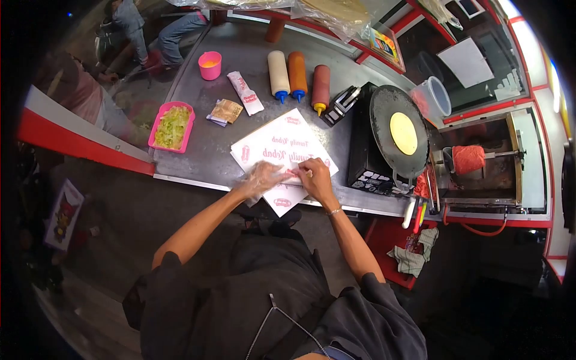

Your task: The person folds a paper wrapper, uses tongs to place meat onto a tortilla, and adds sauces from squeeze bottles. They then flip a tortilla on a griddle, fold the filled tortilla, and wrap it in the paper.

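Printed wrapping papers (pixel 285 141) lie in a stack at the counter's front edge, with one corner hanging over it. My left hand (pixel 264 179), in a clear plastic glove, has its fingers pressed together on a small printed wrapped piece on the stack. From the right, my bare right hand (pixel 314 176) pinches the other end of that piece. What lies inside the wrap is hidden. Behind the papers lie a finished-looking wrapped roll (pixel 245 93) and some folded banknotes (pixel 226 111).
Left stand a pink tray of shredded lettuce (pixel 173 127) and a pink cup (pixel 210 65). Sauce bottles (pixel 297 75) stand at the back. Right are a griddle (pixel 384 123) with a flatbread (pixel 404 133), knives (pixel 410 213) and a meat spit (pixel 468 159). People are beyond the counter, upper left.
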`<state>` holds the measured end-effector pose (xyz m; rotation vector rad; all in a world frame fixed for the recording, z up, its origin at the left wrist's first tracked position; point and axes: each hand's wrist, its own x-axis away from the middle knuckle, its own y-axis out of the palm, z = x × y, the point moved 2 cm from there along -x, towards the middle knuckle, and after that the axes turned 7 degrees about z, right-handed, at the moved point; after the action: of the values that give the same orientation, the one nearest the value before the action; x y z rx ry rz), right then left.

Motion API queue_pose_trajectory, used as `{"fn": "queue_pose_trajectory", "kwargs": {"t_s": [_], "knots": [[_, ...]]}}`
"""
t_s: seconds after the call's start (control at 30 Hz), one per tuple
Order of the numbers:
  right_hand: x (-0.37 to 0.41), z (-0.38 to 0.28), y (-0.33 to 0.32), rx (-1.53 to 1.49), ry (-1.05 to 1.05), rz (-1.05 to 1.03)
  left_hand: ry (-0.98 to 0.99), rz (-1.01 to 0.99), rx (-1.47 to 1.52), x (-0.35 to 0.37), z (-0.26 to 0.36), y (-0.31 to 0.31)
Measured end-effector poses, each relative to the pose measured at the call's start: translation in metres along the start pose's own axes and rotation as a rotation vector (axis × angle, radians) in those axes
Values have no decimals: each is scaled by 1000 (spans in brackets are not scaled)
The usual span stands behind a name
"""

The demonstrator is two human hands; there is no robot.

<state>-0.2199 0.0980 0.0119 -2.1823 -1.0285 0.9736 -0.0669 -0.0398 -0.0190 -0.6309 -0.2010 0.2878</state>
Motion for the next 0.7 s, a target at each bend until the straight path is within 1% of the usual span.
{"fn": "queue_pose_trajectory", "kwargs": {"t_s": [0.07,0.1,0.13,0.2,0.23,0.3,0.33,0.4,0.43,0.5,0.53,0.6,0.63,0.7], "knots": [[-12,13,6,-11,86,-97,327,337,-194,-8,-23,19],[-16,11,7,-18,160,-148,141,289,-11,-22,-23,13],[-18,14,8,-18,159,-149,141,290,-10,-24,-20,9],[-21,16,13,-45,197,-217,-97,259,-133,-25,-16,-1],[-22,17,14,-47,195,-224,-104,261,-131,-25,-24,5],[-23,18,16,-47,206,-216,-263,270,150,-24,-42,19],[-23,15,15,-50,205,-219,-267,272,149,-22,-27,5],[-23,14,14,-17,228,-227,-331,130,48,-22,-4,-19],[-21,17,16,-21,227,-228,-334,131,46,-20,-8,-15],[-20,22,19,-29,152,-170,231,453,-467,-11,-3,-8],[-20,23,19,-31,149,-166,233,455,-471,-7,1,-5],[-16,23,19,-72,160,-156,599,627,-433,10,18,8],[-14,18,18,-74,161,-159,482,500,-458,20,13,17],[-13,3,10,74,-53,33,470,515,-457,20,3,25]]}}
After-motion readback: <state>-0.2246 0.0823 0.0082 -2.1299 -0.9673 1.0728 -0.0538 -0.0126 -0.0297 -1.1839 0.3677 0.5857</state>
